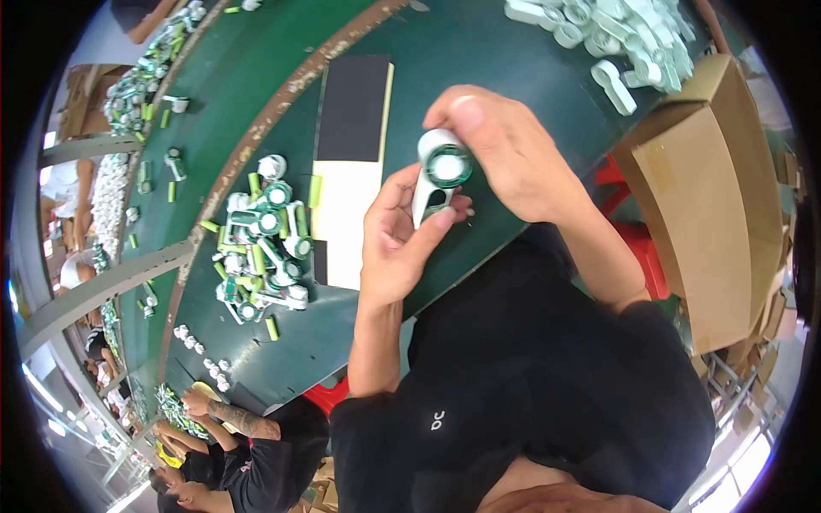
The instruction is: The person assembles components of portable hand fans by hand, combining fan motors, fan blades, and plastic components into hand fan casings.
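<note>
My left hand (395, 244) grips the narrow lower part of a white housing with a round head (446, 166), its thumb and fingertips closed around the handle. The head has a dark green ring with a white middle, and an opening shows in the handle below it. My right hand (505, 141) is bent over the top of the head, its thumb and curled fingers against the rim; some of its fingertips are hidden. Left of my hands lies a pile of similar white-and-green housings (269, 224) mixed with light green cylinders (272, 328).
A black-and-cream board (349, 218) lies on the green table (445, 51). White round-headed shells (611, 85) are heaped at the far right, near an open cardboard box (697, 214) and a red stool (646, 248). A conveyor (231, 77) carries parts beyond a rusty edge. Co-workers (274, 449) sit lower left.
</note>
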Tool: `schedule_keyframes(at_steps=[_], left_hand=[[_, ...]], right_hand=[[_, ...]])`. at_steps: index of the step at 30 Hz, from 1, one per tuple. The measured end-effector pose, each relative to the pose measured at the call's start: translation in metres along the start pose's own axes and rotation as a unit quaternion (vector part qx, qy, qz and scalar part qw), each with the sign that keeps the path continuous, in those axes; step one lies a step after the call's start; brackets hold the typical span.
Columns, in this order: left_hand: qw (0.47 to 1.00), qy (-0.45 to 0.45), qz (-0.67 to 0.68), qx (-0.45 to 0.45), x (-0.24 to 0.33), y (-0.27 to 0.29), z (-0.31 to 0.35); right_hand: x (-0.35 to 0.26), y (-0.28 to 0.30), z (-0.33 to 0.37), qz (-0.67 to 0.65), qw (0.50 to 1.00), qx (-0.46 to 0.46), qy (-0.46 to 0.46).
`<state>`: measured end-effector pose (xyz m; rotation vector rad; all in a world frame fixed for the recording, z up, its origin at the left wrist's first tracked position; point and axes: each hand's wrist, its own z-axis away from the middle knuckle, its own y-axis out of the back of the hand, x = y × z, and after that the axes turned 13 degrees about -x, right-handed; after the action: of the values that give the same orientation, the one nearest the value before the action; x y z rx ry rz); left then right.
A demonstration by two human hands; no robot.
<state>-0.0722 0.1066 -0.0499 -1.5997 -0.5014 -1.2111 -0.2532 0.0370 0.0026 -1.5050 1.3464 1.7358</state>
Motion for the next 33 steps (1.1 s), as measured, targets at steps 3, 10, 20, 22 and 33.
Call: schedule_keyframes(at_steps=[3, 10, 20, 22, 33], left_hand=[[0.974, -0.071, 0.213, -0.035, 0.009, 0.015, 0.0], [0.966, -0.096, 0.221, -0.095, 0.026, 0.032, -0.004], [0.991, -0.086, 0.021, 0.099, 0.056, 0.038, -0.009], [0.988, -0.097, -0.008, 0.123, 0.068, 0.046, -0.012], [0.979, -0.08, -0.091, 0.163, 0.093, 0.066, -0.045]], right_hand=[[0.011, 0.009, -0.004, -0.038, 0.996, 0.078, -0.012], [0.026, 0.019, -0.005, -0.064, 0.996, 0.021, -0.054], [0.072, 0.018, -0.002, -0.027, 0.992, -0.039, -0.115], [0.079, 0.019, -0.006, -0.027, 0.99, -0.044, -0.132], [0.085, 0.008, -0.021, 0.049, 0.99, -0.04, -0.129]])
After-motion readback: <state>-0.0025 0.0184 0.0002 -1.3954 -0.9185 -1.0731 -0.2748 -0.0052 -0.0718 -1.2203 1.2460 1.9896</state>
